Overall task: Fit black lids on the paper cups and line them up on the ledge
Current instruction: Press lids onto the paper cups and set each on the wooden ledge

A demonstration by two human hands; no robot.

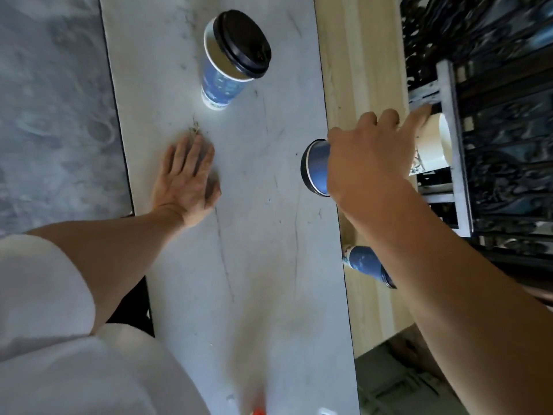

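A blue paper cup with a black lid (pixel 229 59) stands on the white marble ledge (pixel 257 265) at the far middle. My right hand (pixel 368 158) grips a second blue cup with a black lid (pixel 317 166), tilted on its side over the ledge's right edge; its index finger stretches toward a pale open cup (pixel 434 142) further right. A third blue cup (pixel 363 263) lies partly hidden under my right forearm. My left hand (pixel 185 181) rests flat on the ledge with straight fingers, holding nothing.
A light wooden strip (pixel 359 70) runs along the ledge's right side. Beyond it stands a dark ornate railing with a grey metal frame (pixel 456 151). Grey floor (pixel 54 115) lies to the left. Something orange (pixel 258 411) shows at the bottom edge.
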